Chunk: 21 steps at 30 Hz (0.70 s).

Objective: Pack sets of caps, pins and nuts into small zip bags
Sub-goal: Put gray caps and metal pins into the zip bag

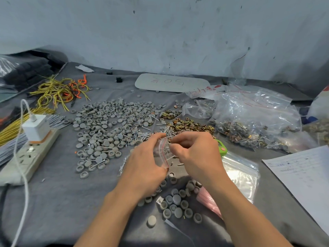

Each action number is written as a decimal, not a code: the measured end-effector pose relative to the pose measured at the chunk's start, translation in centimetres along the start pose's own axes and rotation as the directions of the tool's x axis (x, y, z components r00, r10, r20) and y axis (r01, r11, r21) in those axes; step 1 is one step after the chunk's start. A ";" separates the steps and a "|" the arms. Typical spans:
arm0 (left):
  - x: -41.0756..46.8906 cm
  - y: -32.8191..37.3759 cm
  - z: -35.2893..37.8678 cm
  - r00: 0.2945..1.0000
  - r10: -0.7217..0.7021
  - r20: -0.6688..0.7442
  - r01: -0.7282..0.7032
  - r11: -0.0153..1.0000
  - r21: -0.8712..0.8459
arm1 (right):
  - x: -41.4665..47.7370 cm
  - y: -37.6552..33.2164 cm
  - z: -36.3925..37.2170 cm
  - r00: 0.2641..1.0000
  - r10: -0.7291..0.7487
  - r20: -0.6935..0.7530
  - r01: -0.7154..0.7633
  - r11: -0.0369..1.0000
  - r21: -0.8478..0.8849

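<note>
A small clear zip bag (pixel 162 154) with a red seal line hangs between my hands above the table. My left hand (pixel 144 163) grips its left side with curled fingers and thumb. My right hand (pixel 194 154) pinches at the bag's mouth; what is in its fingertips is too small to tell. A wide spread of grey caps (pixel 106 125) covers the cloth ahead on the left. Silver pins (pixel 142 135) lie just beyond my left hand. Brass nuts (pixel 188 125) are heaped beyond my right hand. More grey caps (pixel 178 202) lie under my wrists.
A white power strip (pixel 30 154) with a charger stands at left, beside yellow wire ties (pixel 53 91). Large clear bags of filled packets (pixel 256 122) sit at right. A stack of zip bags (pixel 240 172), a green counter (pixel 221 147) and a paper sheet (pixel 302 177) lie right of my hands.
</note>
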<state>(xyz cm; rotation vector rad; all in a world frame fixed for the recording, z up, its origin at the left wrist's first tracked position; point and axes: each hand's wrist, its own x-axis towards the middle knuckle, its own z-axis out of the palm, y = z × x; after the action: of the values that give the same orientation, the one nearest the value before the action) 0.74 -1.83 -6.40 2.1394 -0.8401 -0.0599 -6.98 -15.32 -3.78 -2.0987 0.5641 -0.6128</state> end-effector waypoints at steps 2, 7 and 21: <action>0.0 0.0 0.1 1.000 -0.009 0.025 0.009 1.000 -0.005 | 0.1 -0.2 0.1 0.999 0.017 0.046 -0.022 0.993 0.113; 0.1 -0.3 -0.2 0.999 -0.025 0.024 0.028 0.986 -0.163 | 0.3 -0.7 0.8 0.992 0.000 0.127 -0.027 0.977 0.209; 0.9 -0.9 -1.7 0.995 -0.086 0.050 0.098 0.770 -0.631 | -0.9 0.4 -0.3 0.887 0.152 0.436 0.105 0.854 -0.510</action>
<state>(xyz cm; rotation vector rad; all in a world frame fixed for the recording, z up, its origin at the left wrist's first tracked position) 2.45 -0.80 -5.77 1.5300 -0.6043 -0.3660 -7.96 -15.15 -4.14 -2.6290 0.5127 0.1011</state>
